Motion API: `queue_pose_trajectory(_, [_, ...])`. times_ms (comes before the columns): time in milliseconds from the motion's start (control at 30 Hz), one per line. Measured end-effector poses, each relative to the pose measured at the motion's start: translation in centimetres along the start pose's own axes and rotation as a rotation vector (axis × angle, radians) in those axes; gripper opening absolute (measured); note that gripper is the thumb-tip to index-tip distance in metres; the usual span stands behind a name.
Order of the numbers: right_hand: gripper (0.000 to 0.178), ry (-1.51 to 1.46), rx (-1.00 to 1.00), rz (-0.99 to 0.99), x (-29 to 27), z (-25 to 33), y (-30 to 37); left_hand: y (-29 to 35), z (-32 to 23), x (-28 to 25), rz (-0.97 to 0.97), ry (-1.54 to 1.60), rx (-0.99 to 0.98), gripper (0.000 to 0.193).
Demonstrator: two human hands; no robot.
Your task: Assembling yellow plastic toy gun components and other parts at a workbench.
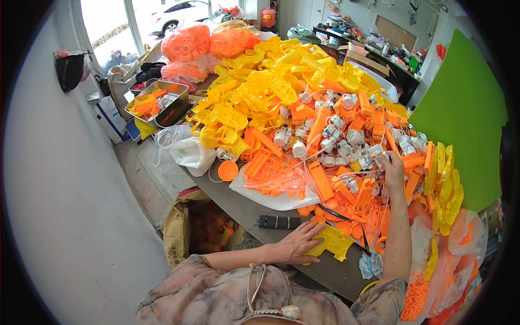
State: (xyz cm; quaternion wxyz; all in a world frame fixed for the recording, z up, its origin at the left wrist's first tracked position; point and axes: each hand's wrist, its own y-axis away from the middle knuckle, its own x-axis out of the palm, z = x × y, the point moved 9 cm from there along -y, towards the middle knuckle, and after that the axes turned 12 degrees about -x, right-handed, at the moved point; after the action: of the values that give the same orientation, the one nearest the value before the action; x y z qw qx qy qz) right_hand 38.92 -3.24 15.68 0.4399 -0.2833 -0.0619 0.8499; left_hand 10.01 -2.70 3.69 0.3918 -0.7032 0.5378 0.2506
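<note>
My left hand [295,244] is at the near table edge, its fingers over the left end of a yellow plastic shell [335,244], holding it against the tabletop. My right hand [394,169] reaches forward into the heap, fingertips closed on a small white plastic unit [375,156]. Around it lie several similar white units with thin wires [355,136] and long orange plastic parts [319,130]. What the right fingertips cover is partly hidden. Left of my left hand lies a black cylindrical tool [278,222].
A tall heap of yellow shells [260,81] covers the far table. Orange rings lie on a clear bag [276,181]. Below the left edge stands an open sack [179,230]. A metal tray [181,89] is at the far left, a green panel [460,124] at the right.
</note>
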Motion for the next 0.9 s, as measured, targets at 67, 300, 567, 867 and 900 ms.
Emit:
queue_pose_trajectory(67, [0.025,-0.012,-0.006,0.011,0.0,-0.2,-0.2,0.2,-0.5,-0.8,-0.076,0.008,0.054,0.054])
queue_pose_trajectory(300, [0.019,-0.027,-0.043,0.027,0.1,0.6,-0.3,-0.5,-2.3,-21.8,-0.685,-0.280,0.161,0.049])
queue_pose_trajectory(567, [0.018,-0.023,-0.048,0.013,0.1,2.2,0.5,-3.3,10.4,-51.9,-1.161,-0.442,-0.446,0.043])
queue_pose_trajectory(867, [0.017,-0.054,-0.138,0.010,-0.6,2.1,-0.1,1.5,16.1,-56.1,-1.096,-0.764,-0.878,0.062])
queue_pose_trajectory(900, [0.017,-0.033,-0.127,0.016,-0.2,2.0,-0.2,2.2,18.3,-55.9,-0.863,-0.795,-1.007,0.057])
